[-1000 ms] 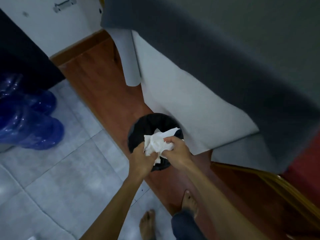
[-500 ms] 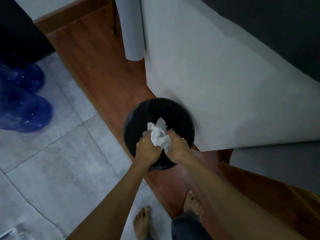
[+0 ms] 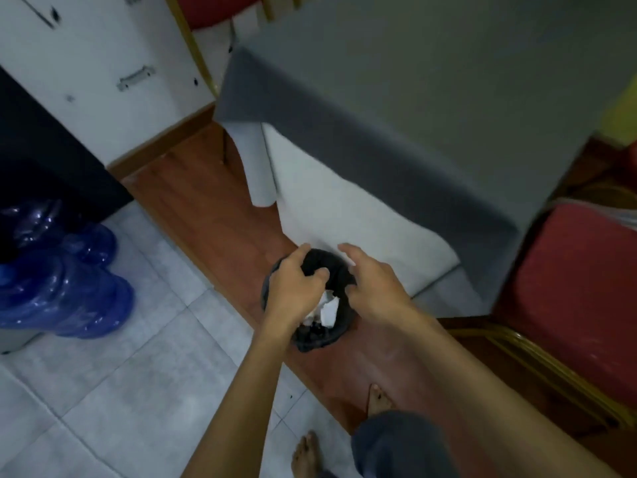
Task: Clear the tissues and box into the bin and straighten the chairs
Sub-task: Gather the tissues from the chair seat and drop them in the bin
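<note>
A small round black bin [image 3: 339, 331] stands on the wooden floor strip beside the table. White crumpled tissues [image 3: 327, 307] lie inside it. My left hand [image 3: 293, 288] hovers over the bin's left rim, fingers curled loosely with nothing in them. My right hand [image 3: 372, 284] hangs over the right rim, fingers spread and empty. A red-cushioned chair with a gold frame [image 3: 579, 305] stands at the right, close to the table corner. Another red chair [image 3: 213, 12] shows at the top behind the table.
A table under a grey cloth [image 3: 431, 115] fills the upper right, its cloth hanging down just behind the bin. Blue plastic water bottles [image 3: 62, 284] lie on the tiled floor at left beside a black cabinet [image 3: 44, 167]. My bare feet are below.
Both hands held a wad of tissues above the bin and pushed it down. Now the tissues lie in the bin and both hands have let go and lifted apart.
</note>
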The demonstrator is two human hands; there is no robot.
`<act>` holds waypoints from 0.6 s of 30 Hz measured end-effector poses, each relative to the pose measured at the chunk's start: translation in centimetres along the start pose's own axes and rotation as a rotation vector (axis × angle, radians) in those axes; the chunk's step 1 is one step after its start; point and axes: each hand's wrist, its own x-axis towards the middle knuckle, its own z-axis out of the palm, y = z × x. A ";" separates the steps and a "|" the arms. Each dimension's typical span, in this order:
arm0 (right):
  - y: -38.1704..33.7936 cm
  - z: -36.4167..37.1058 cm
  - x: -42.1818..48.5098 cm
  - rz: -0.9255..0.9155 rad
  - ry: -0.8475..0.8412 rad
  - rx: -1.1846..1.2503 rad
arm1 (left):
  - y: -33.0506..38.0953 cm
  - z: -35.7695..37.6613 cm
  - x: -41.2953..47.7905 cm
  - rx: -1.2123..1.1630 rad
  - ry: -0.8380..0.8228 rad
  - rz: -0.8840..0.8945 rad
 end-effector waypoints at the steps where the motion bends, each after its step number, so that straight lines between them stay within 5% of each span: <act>1: -1.3 -1.6 -1.3 -0.015 0.031 -0.014 | 1.9 -1.0 -1.3 0.022 0.003 0.037; 10: -6.1 -14.2 -13.1 -0.108 0.272 -0.090 | 15.2 -3.5 -9.8 0.113 -0.092 0.387; 18: -1.0 -24.6 -19.6 0.067 0.510 -0.053 | 25.7 4.7 -12.9 0.297 -0.311 0.627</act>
